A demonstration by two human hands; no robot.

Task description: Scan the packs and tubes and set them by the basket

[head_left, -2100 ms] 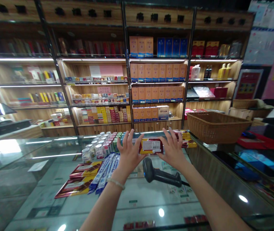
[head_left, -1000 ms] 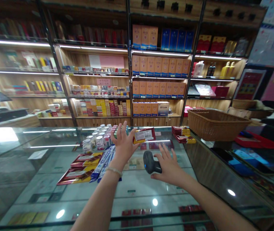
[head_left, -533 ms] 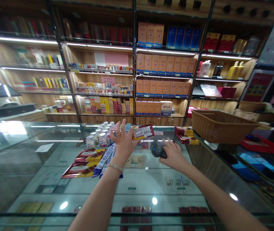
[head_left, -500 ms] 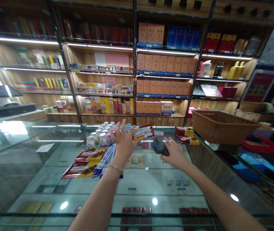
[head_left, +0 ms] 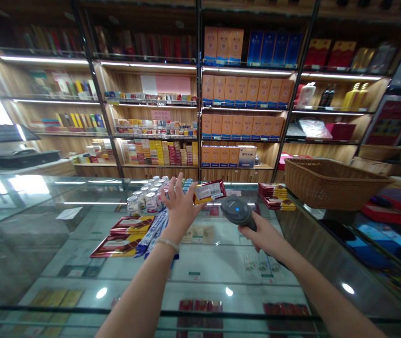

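My left hand [head_left: 178, 204] holds a chocolate bar [head_left: 210, 190] in a red and yellow wrapper over the glass counter, its barcode side toward me. The thumb is at the bar's left end while the other fingers point upward. In my right hand [head_left: 262, 231] is a dark grey barcode scanner [head_left: 236, 210], gripped by its handle, with a small blue light on its head. The scanner's head is just below and right of the bar. Left of my left wrist lie two chocolate bars [head_left: 125, 239] and several blue-and-white long packets [head_left: 154, 234].
Several small jars or cans [head_left: 151, 199] stand behind my left hand. A stack of chocolate bars [head_left: 276, 196] sits at the right, near a wicker basket [head_left: 334, 185]. Goods show beneath the glass counter [head_left: 218, 272]. Lit shelves with orange boxes [head_left: 246, 91] line the back wall.
My right hand has turned and shifted slightly right and down, so the scanner's head shows more fully. The left hand keeps the chocolate bar in nearly the same place.
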